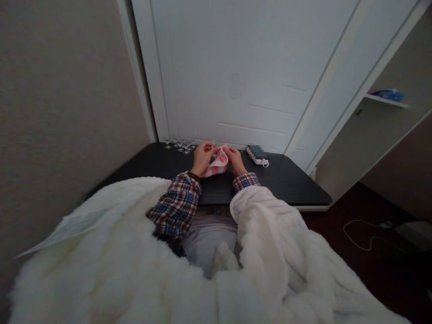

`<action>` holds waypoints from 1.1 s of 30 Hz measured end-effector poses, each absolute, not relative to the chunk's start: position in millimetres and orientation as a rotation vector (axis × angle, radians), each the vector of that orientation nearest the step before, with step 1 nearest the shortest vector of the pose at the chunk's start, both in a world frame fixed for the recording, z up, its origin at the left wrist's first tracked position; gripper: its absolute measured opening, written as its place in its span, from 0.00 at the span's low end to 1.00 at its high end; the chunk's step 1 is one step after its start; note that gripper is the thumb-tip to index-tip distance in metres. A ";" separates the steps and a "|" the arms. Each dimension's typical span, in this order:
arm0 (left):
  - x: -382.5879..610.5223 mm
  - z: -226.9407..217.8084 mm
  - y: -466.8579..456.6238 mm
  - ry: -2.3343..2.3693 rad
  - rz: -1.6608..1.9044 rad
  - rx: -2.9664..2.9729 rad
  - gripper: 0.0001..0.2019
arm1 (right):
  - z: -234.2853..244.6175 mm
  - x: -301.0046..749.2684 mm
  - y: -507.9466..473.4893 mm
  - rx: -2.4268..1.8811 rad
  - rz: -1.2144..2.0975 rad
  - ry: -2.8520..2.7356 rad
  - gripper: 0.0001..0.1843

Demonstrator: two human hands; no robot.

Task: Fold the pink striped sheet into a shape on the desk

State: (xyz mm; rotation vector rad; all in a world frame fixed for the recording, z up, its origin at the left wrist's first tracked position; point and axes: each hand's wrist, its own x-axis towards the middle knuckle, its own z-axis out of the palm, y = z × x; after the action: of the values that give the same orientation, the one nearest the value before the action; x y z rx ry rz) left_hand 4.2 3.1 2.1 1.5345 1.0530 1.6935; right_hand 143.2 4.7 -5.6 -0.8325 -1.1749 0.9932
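A small pink and white striped cloth (218,164) rests on the black table (286,180) between both hands. My left hand (203,157) grips its left edge with the fingers curled. My right hand (235,159) pinches its right edge. Both arms wear plaid sleeves, and a dark bead bracelet sits on the left wrist. A fluffy white blanket (135,261) covers my lap and right forearm.
Several tiny clear glasses (180,145) stand at the table's far left edge. A phone on a white power bank (258,154) lies right of my hands. White door panels rise behind the table. A white cable (362,238) trails on the dark floor at right.
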 end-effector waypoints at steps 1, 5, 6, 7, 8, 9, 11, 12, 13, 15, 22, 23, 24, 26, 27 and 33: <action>4.2 1.7 3.4 1.041 1.678 1.552 0.10 | -5.6 143.6 5.5 -0.820 0.999 -1.157 0.22; 4.3 -0.1 5.5 1.050 1.623 1.655 0.09 | -5.1 145.2 7.2 -0.747 1.018 -1.086 0.24; 4.4 -0.5 5.8 1.073 1.610 1.677 0.09 | -4.9 145.6 7.4 -0.733 1.019 -1.066 0.24; 4.6 -0.7 6.0 1.096 1.601 1.695 0.09 | -4.5 146.0 7.4 -0.729 1.018 -1.042 0.24; 4.7 -1.0 6.0 1.115 1.597 1.711 0.09 | -4.1 146.3 7.3 -0.737 1.014 -1.014 0.24; 4.8 -1.2 5.8 1.128 1.594 1.731 0.09 | -3.5 146.6 7.1 -0.751 1.008 -0.989 0.23; 4.7 -1.4 5.1 1.142 1.574 1.789 0.09 | -2.5 146.7 6.2 -0.775 0.995 -0.956 0.23; 4.4 -1.3 4.6 1.149 1.557 1.821 0.08 | -2.0 146.6 5.7 -0.778 0.992 -0.954 0.23; 4.1 -1.0 3.9 1.158 1.537 1.847 0.07 | -1.7 146.3 5.1 -0.775 0.993 -0.964 0.23; 3.4 -0.1 2.6 1.180 1.512 1.870 0.06 | -1.5 145.3 4.1 -0.760 0.996 -1.024 0.23; 2.0 1.6 0.5 1.213 1.503 1.834 0.08 | -5.8 142.7 5.5 -0.777 1.003 -1.219 0.26; 2.1 1.1 0.9 1.211 1.510 1.826 0.08 | -6.4 142.7 5.7 -0.786 0.996 -1.239 0.26; 2.2 0.6 1.4 1.213 1.522 1.816 0.08 | -6.8 142.9 5.6 -0.795 0.988 -1.258 0.25; 2.4 -0.5 2.6 1.230 1.546 1.798 0.08 | -7.0 143.3 5.3 -0.809 0.970 -1.286 0.25; 2.6 -0.8 3.2 1.239 1.552 1.793 0.07 | -6.9 143.5 5.1 -0.809 0.961 -1.294 0.24; 3.4 -0.5 3.6 1.227 1.558 1.768 0.05 | -5.7 144.0 5.2 -0.817 0.899 -1.307 0.22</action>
State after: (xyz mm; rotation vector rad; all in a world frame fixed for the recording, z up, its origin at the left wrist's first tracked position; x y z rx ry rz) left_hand 3.4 3.6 -0.5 1.7681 1.2269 1.5575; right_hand 144.0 5.2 -5.7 -0.8173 -1.3070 0.8986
